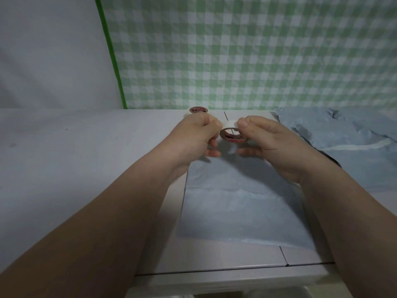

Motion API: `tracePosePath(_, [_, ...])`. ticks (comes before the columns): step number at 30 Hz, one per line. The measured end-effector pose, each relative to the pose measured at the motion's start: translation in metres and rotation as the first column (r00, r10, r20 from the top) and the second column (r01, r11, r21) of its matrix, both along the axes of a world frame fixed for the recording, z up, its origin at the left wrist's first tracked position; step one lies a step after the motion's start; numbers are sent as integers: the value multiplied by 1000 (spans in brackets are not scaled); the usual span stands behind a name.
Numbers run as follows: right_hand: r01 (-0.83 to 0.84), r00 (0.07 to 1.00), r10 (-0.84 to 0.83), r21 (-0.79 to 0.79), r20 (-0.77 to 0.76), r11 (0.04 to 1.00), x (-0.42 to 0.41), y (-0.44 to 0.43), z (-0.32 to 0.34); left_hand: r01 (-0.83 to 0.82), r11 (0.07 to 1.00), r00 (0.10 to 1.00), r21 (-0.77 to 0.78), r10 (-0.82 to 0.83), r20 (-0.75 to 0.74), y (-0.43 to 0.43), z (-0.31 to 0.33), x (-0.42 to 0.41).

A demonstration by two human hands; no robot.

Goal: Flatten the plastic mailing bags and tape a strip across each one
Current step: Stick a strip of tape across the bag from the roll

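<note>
Up above the bag (236,207), the left hand (197,136) and right hand (266,140) both pinched the tape (229,126). Pulled crooked, its end could stick to itself.

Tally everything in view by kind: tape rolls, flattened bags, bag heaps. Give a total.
Tape rolls: 2, the held roll and the spare roll on the table behind it.
Flattened blue bags: 1, the flat bag.
Bag heaps: 1, the heap at right; how many bags are in it cannot be told.
Total: 4.
</note>
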State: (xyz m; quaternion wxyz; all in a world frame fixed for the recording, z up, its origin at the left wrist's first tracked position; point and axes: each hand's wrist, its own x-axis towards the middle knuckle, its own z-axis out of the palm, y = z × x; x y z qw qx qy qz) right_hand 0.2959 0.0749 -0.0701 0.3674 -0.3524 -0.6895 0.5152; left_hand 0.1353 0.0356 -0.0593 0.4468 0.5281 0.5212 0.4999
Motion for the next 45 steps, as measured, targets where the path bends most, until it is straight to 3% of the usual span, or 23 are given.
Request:
tracePosePath(4, [56,997,-53,71,-50,996,0,3,5,60,996,973,-67,-44,226,-5,6,2])
tracePosePath(9, [89,996,-93,151,19,984,2,5,5,71,995,944,-68,-45,328,-9,11,-1])
tracePosePath(15, [216,972,-229,205,42,955,0,7,2,54,997,940,-53,-33,338,-9,13,-6])
tracePosePath(21, [133,982,-124,51,-145,990,5,8,6,-16,982,945,-187,76,318,-6,9,-14])
tracePosePath(27, [163,987,-164,149,-7,975,4,6,3,-25,991,969,-132,57,242,-9,11,-18])
tracePosePath(33, [108,990,-119,135,76,985,9,-4,6,-7,987,986,-161,34,164,-26,7,-26])
tracePosePath(40, [51,997,-51,4,-50,999,9,-34,13,86,959,957,-272,-4,288,-50,-7,-22])
tracePosePath(45, [135,987,-140,-65,-85,989,2,-56,-8,65,951,982,-302,-7,187,-58,-15,-21])
